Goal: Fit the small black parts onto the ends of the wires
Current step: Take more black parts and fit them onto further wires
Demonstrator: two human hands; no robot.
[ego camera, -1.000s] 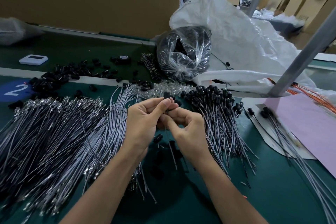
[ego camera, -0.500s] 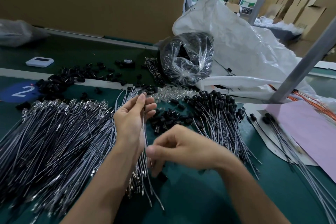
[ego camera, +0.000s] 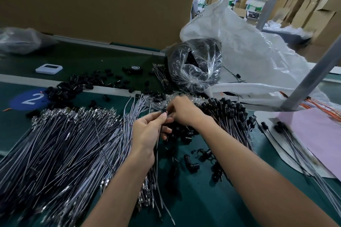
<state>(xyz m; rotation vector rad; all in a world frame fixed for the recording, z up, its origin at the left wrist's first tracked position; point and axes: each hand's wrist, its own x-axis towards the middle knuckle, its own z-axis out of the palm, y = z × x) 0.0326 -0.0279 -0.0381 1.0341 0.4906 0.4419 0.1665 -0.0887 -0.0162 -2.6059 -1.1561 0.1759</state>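
Note:
My left hand (ego camera: pixel 149 132) pinches a thin grey wire (ego camera: pixel 157 145) that hangs down from its fingers, with a small black part (ego camera: pixel 163 111) at the wire's top end. My right hand (ego camera: pixel 182 110) reaches forward just past it, fingers curled over the clear small pieces (ego camera: pixel 171 99); what it holds is hidden. A big heap of bare grey wires (ego camera: pixel 64 143) covers the left of the table. Wires with black parts fitted (ego camera: pixel 230 114) lie in a pile to the right. Loose black parts (ego camera: pixel 191 164) are scattered near my right forearm.
A clear bag of black parts (ego camera: pixel 195 68) and a large white sack (ego camera: pixel 258 61) stand behind. More black parts (ego camera: pixel 77 84) lie at the back left beside a white device (ego camera: pixel 48 68). Pink paper (ego camera: pixel 321 134) and a grey post (ego camera: pixel 311 77) are on the right.
My right hand moved from near the table's front up and forward to beyond my left hand. A black part now shows at the top of the wire in my left hand.

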